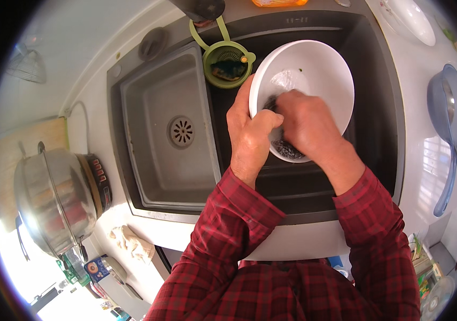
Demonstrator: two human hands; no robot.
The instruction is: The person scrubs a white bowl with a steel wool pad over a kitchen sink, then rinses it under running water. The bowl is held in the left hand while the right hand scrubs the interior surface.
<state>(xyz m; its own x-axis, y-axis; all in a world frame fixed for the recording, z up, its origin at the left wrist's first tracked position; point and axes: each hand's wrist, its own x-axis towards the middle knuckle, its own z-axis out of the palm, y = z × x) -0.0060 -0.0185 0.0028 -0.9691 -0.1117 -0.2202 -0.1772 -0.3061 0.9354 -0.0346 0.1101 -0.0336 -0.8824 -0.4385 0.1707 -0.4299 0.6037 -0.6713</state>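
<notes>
A white bowl (328,80) is tilted over the dark right basin of the sink, its opening facing up and towards me. My left hand (248,130) grips its left rim, with the thumb over the edge and the fingers outside. Inside the bowl, my right hand (308,120) is curled and blurred by motion. Dark, glinting strands that look like a metal scourer (287,149) show beside and under its fingers; the palm hides the rest. A small green speck (300,70) sticks to the bowl's inner wall.
A green strainer (228,82) hangs behind the grey left basin (164,172) with its drain. A large steel pot (56,200) stands at the left. On the right counter lie a blue ladle-like scoop (449,108) and a white dish (413,24).
</notes>
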